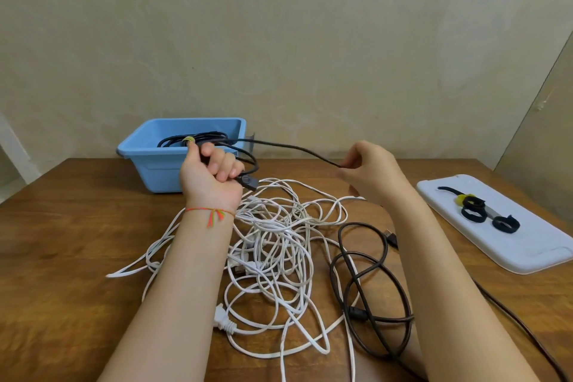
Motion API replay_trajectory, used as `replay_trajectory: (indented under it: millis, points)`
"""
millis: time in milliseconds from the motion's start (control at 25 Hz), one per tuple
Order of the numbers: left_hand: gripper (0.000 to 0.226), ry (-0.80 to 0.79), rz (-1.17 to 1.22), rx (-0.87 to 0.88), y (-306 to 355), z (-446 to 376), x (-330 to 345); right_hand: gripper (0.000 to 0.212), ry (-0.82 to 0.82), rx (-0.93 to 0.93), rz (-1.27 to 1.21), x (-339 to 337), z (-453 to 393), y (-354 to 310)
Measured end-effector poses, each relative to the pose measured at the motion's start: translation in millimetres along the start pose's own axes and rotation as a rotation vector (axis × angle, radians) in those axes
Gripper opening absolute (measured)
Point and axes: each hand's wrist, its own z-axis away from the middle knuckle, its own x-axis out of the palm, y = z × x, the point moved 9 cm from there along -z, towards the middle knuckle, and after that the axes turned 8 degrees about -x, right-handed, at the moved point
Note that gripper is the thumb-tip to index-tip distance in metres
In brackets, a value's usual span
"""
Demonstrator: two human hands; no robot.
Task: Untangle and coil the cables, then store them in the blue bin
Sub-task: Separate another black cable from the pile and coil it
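Coiling thin black cable (279, 146): left hand (210, 177) grips loops near blue plastic bin (148, 146), right hand (369, 167) pinches strand. Next: wind remaining length, likely tie.

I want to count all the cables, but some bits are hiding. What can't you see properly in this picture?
1. Head view: the blue bin wall and the left hand hide most of the coiled black cable inside.
2. The white cables overlap in a tangle; their number cannot be told.
3. The black cable runs behind the right forearm and off the bottom edge.
4. The cable ties on the white tray are too small to count surely.
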Motion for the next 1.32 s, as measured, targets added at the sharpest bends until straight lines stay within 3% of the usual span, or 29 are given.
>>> replay_trajectory:
  millis: [120, 200, 320, 440, 560, 680, 800, 960, 1080, 1200, 1320]
  points:
    - [0.042, -0.147, -0.284, 0.015, -8.2, 7.9, 27.5, 0.018, -0.035, -0.065, 0.208, 8.4, 2.4, -18.2]
    - [0.038, -0.212, -0.562, 0.051, -21.4, 16.3, 44.4, 0.011, -0.126, -0.135, 0.359, 24.3, 6.4, -36.0]
    - [0.038, -0.201, -1.03, 0.141, -35.4, 24.4, 51.7, 0.011, -0.222, -0.295, 0.418, 43.9, 16.2, -67.6]
    - [0.038, -0.161, -1.384, 0.134, -45.7, 30.7, 51.5, 0.016, -0.241, -0.378, 0.301, 45.4, 26.3, -89.9]
    - [0.041, -0.123, -1.563, 0.204, -41.6, 37.3, 58.7, 0.016, -0.288, -0.418, 0.005, 38.4, 33.9, -103.3]
    - [0.04, -0.126, -1.684, 0.262, -32.1, 35.3, 60.2, 0.015, -0.351, -0.324, -0.129, 32.1, 33.9, -94.1]
    - [0.046, -0.122, -1.881, 0.223, -30.2, 30.9, 53.2, 0.019, -0.244, -0.203, -0.125, 10.1, 24.0, -68.9]
    - [0.058, -0.315, -1.814, -0.025, -48.7, 39.2, 51.5, 0.013, -0.147, -0.181, -0.214, -14.8, 18.7, -53.5]
    - [0.054, -0.483, -1.358, -0.292, -62.5, 49.4, 54.1, 0.008, -0.067, -0.218, -0.341, -22.8, 17.6, -58.1]
    - [0.054, -0.488, -1.005, -0.456, -68.9, 49.1, 52.7, 0.006, 0.028, -0.306, -0.265, -26.8, 16.1, -67.9]
    - [0.055, -0.427, -0.9, -0.524, -73.6, 45.2, 46.0, 0.009, 0.101, -0.411, -0.053, -25.8, 16.6, -79.2]
